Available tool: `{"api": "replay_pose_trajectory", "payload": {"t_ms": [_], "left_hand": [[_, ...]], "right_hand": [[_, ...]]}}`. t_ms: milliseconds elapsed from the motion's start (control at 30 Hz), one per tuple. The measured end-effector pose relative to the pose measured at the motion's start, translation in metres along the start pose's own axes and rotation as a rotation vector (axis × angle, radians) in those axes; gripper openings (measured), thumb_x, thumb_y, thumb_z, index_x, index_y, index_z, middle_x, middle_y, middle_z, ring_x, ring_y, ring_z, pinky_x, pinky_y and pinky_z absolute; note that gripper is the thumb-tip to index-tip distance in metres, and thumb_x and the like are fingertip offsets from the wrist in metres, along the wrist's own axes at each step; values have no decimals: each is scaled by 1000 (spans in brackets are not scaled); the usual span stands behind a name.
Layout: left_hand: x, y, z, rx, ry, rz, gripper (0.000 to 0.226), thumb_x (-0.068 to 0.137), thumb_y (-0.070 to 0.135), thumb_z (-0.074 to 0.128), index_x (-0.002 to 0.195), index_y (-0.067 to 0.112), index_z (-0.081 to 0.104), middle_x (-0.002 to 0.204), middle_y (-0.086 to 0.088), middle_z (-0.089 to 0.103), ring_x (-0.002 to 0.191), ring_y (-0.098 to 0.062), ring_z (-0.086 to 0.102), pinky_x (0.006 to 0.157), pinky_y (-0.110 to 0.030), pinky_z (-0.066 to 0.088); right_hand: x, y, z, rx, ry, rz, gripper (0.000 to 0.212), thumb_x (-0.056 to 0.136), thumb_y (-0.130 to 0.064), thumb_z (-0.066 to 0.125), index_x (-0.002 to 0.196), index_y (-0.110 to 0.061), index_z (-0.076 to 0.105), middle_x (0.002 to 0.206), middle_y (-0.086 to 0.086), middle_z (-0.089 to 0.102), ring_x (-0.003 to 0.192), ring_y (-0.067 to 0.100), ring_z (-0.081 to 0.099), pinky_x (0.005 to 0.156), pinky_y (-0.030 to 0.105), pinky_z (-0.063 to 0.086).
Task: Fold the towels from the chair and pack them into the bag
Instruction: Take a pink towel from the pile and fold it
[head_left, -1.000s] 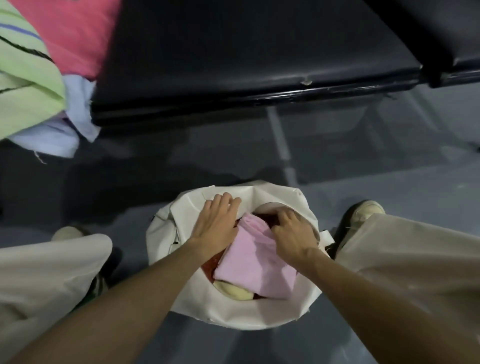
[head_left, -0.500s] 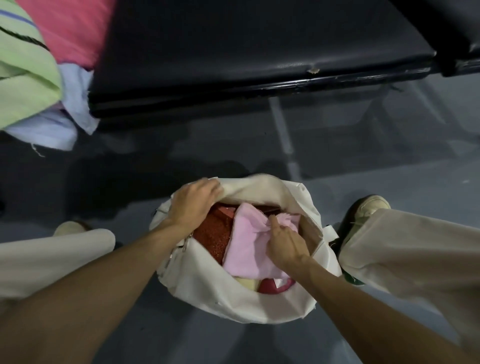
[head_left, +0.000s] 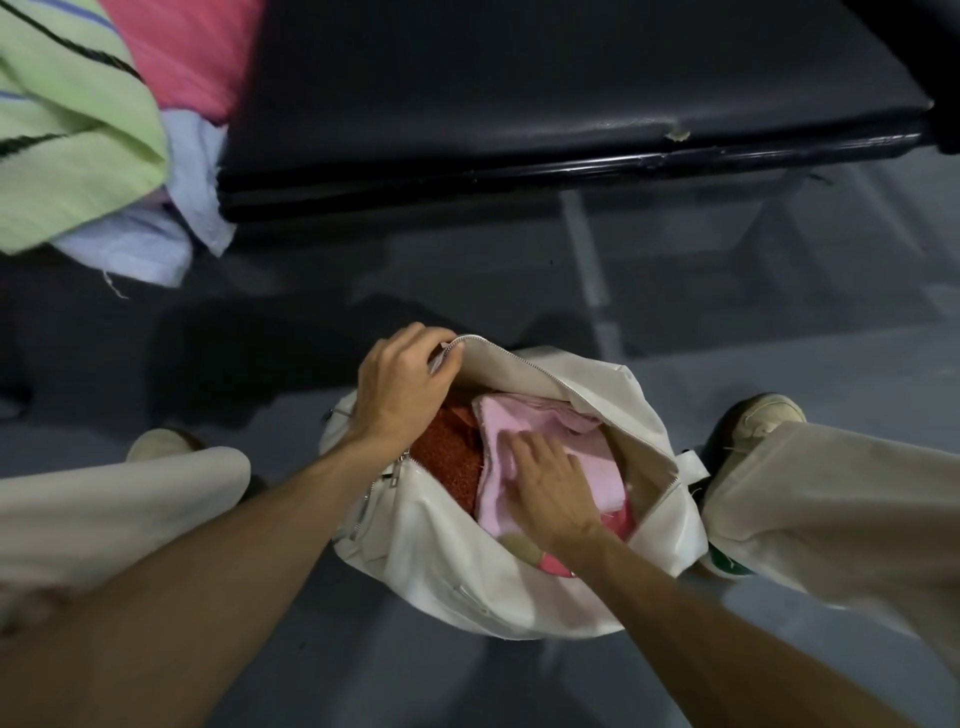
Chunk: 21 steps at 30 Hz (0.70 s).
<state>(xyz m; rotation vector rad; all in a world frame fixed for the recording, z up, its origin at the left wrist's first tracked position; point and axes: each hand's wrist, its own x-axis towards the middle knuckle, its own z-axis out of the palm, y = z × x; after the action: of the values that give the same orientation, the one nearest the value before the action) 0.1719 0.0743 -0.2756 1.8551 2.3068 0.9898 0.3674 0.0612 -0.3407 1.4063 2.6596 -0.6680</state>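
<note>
Presently, items in view:

Left grip (head_left: 405, 384): fingers curled over the far zip edge of the bag (head_left: 467, 571) and clamped on it. The edge is lifted so the mouth gapes.

Right grip (head_left: 550, 493): fingers straight and slightly apart, palm down, flat on the pink towel (head_left: 524, 421). Nothing is pinched.

Bag: off-white, on the floor (head_left: 779, 338) between the person's shoes (head_left: 763, 415), with the mouth unzipped.

Pink towel: folded, inside the bag, uppermost and right of centre. Its far end lies under the lifted flap.

Red towel (head_left: 447, 457): inside the bag, just beside the pink one on its left, partly under the left wrist.

Other cloth: a brighter pink edge and a cream patch at the near end of the mouth, below the right wrist. Its kind cannot be told.

Chair (head_left: 519, 78): black padded seat beyond the bag, with a small tear at the front edge.

On the chair, left end: green towel (head_left: 67, 130), striped, lying over a blue towel (head_left: 145, 239) that hangs past the seat edge. A rose towel (head_left: 192, 47) lies behind them. All three are loosely heaped, well apart from the bag.
</note>
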Motion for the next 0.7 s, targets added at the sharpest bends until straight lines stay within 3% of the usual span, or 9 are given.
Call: {"api": "replay_pose_trajectory", "payload": {"t_ms": [67,133,267,400,467,567,700], "left_hand": [[-1,3,-2,-9,0,14,17,89,26,62,95,14,71,86,-1,67,73,-23,62,70,-36,48],[-2,3,-3,-16,-7,35,18,89,26,61,96,14,72,86,-1,67,74,-22,62,70,-37,49],[-3,3,-5,-24,-57,0,21,91,32,59,100,18,71,91,2,66,78,-23,62,71,-38,50],[-1,9,-10,-42,-257,-97,23,94,38,56,108,24,67,100,3,62,92,-23,61,80,-40,50],[1,16,-17,-68,-392,-111,27,94,39,55,116,27,64,104,4,58,100,-23,60,89,-41,48],[10,30,-36,-47,-596,-114,37,95,38,54,129,25,55,113,1,53,112,-21,55,100,-40,41],[23,49,-70,-33,-669,-81,38,96,31,52,133,20,53,117,-1,53,115,-20,53,98,-32,42]], "right_hand": [[4,-1,2,91,-199,41,62,98,-35,40,154,-28,13,160,2,14,146,31,13,115,56,21],[21,-2,4,108,-319,112,61,101,-41,33,154,-37,2,163,-5,-2,149,29,-3,115,60,8],[43,-8,5,63,-388,108,60,100,-45,31,153,-40,1,163,-6,-3,149,31,-4,111,69,6],[32,-6,-5,71,-429,105,65,100,-43,36,153,-40,-1,163,-6,-7,149,29,-4,114,63,9],[23,-3,-16,79,-451,99,66,100,-35,42,155,-35,6,163,-2,0,149,27,3,118,55,15],[16,0,-47,-2,-466,50,53,98,-20,45,150,-19,33,154,8,35,141,26,33,114,36,27],[7,-9,-108,-93,-431,3,36,98,-22,47,132,-23,57,138,0,54,130,23,46,110,34,35]]}}
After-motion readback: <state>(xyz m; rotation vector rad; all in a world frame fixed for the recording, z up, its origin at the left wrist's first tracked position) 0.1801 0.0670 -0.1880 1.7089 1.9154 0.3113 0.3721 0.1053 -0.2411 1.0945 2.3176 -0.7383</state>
